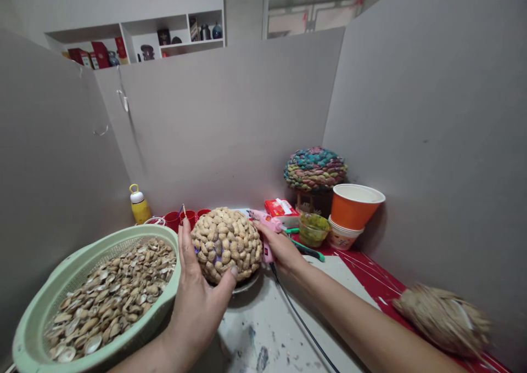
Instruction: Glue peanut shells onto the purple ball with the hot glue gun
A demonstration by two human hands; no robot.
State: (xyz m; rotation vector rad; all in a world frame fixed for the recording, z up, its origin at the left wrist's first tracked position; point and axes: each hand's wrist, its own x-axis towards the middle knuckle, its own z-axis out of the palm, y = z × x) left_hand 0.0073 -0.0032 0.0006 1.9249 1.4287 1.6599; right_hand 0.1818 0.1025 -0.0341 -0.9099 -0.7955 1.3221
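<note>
In front of me is a dome covered in peanuts (pixel 228 241), with small purple patches showing between the shells. It rests on a partly hidden round dish (pixel 247 285). My left hand (pixel 197 285) lies against its left side, fingers stretched up and thumb spread across the front. At the dome's right side, my right hand (pixel 278 247) is closed around a pink glue gun (pixel 268 252). The gun's nozzle is hidden, and a black cord (pixel 298 315) trails from its handle toward me. Beside my left hand sits a green colander (pixel 31 318) of mixed shells (pixel 111 301).
Behind stand red cups (pixel 172 219) and a yellow bottle (pixel 140 207). To the right are a clear bowl (pixel 313 230), an orange bucket (pixel 356 211), a colourful woven dome (pixel 316 169) and a dry fibre bundle (pixel 444 318). Grey partitions (pixel 230 120) enclose the table.
</note>
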